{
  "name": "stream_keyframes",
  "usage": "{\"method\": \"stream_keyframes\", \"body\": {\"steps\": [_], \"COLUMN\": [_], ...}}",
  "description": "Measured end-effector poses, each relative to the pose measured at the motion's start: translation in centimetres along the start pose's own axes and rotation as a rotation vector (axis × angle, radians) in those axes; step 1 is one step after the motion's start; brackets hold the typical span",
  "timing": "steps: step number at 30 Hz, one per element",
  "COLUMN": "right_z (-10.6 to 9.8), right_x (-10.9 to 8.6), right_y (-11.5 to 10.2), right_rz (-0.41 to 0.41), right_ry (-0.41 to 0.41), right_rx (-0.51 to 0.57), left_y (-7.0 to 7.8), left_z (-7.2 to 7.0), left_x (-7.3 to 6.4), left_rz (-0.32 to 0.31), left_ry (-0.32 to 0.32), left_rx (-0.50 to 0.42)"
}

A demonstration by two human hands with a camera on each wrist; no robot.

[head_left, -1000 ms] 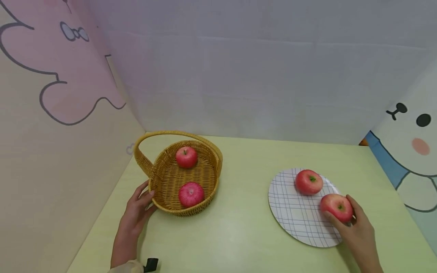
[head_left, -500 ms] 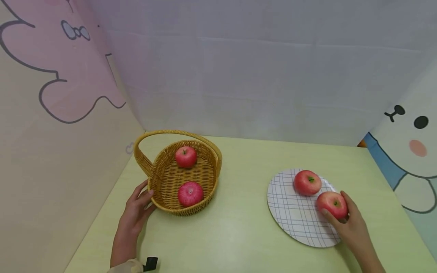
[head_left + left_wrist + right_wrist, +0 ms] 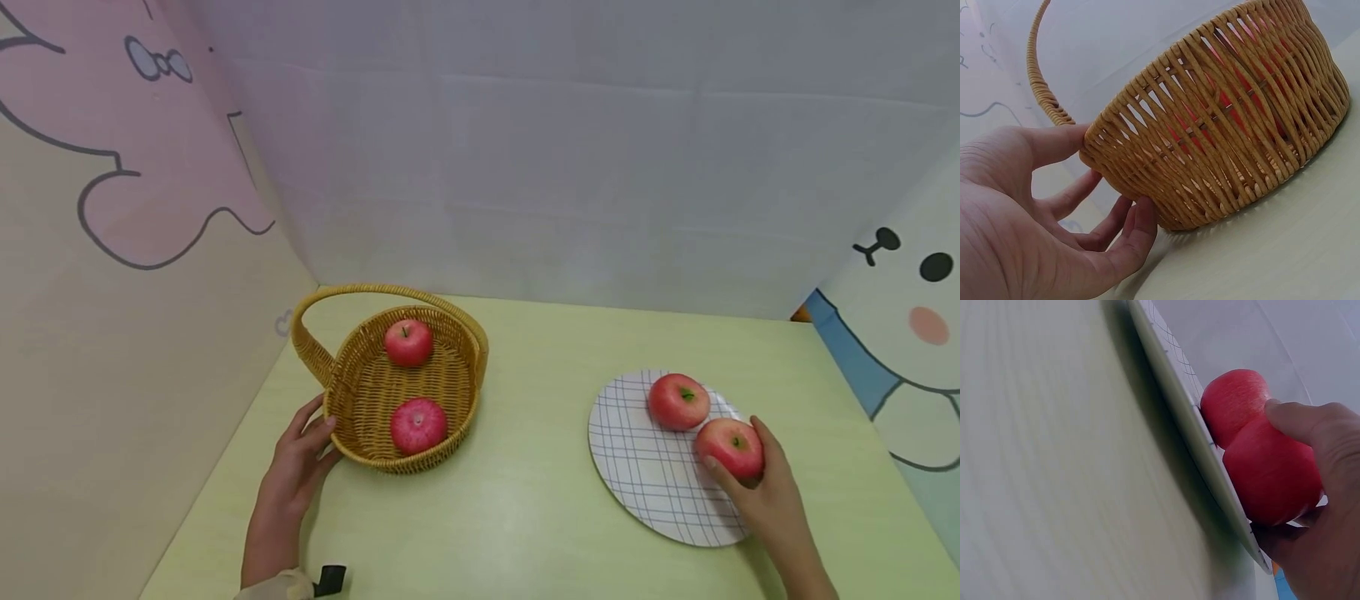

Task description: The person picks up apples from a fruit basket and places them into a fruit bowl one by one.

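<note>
My right hand (image 3: pixel 776 492) grips a red apple (image 3: pixel 730 448) over the right part of a round white plate (image 3: pixel 645 467) with a blue grid pattern. Beside it on the plate is another red apple (image 3: pixel 678 402); the two apples overlap in the right wrist view, where my thumb (image 3: pixel 1297 420) presses the held one (image 3: pixel 1272 475). On the left stands a wicker basket (image 3: pixel 352 408) with an arched handle, holding a red apple (image 3: pixel 408 342) and a pinker apple (image 3: pixel 418 426). My left hand (image 3: pixel 1041 212) touches the basket's outer wall, fingers spread from the rim to near its base.
The pale yellow-green table (image 3: pixel 517 500) reaches back to a white wall sheet (image 3: pixel 555 183). A side panel with a pink cartoon (image 3: pixel 165 200) rises at left, close to the basket. Another panel with a white cartoon animal (image 3: pixel 900 333) bounds the right.
My right hand has shifted the gripped apple slightly left and away from me, closer to the other apple on the plate. The left hand stays at the basket.
</note>
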State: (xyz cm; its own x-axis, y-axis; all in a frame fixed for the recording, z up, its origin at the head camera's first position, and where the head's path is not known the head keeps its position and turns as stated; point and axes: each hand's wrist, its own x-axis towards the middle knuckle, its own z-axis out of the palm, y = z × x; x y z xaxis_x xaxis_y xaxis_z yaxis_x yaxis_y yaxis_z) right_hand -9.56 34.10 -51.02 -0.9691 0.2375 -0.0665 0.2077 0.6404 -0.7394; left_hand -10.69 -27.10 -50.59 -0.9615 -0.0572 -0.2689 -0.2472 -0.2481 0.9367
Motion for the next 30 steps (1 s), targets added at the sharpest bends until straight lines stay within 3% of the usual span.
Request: {"method": "stream_keyframes", "body": {"steps": [12,22,30], "right_z": [-0.23,-0.68,-0.81], "right_x": [-0.47,-0.52,-0.59], "right_y": [0.11,-0.07,-0.25], "right_rz": [-0.046,-0.132,-0.226], "right_ry": [0.04,0.089,0.194], "right_rx": [-0.045,0.039,0.049], "left_y": [-0.27,0.04,0.2], "left_z": [0.06,0.12,0.19], "left_x": [-0.08,-0.18,0.07], "left_rz": [-0.005,-0.007,-0.019], "left_ry": [-0.001,0.009,0.015], "left_rx": [-0.02,-0.025,-0.019]}}
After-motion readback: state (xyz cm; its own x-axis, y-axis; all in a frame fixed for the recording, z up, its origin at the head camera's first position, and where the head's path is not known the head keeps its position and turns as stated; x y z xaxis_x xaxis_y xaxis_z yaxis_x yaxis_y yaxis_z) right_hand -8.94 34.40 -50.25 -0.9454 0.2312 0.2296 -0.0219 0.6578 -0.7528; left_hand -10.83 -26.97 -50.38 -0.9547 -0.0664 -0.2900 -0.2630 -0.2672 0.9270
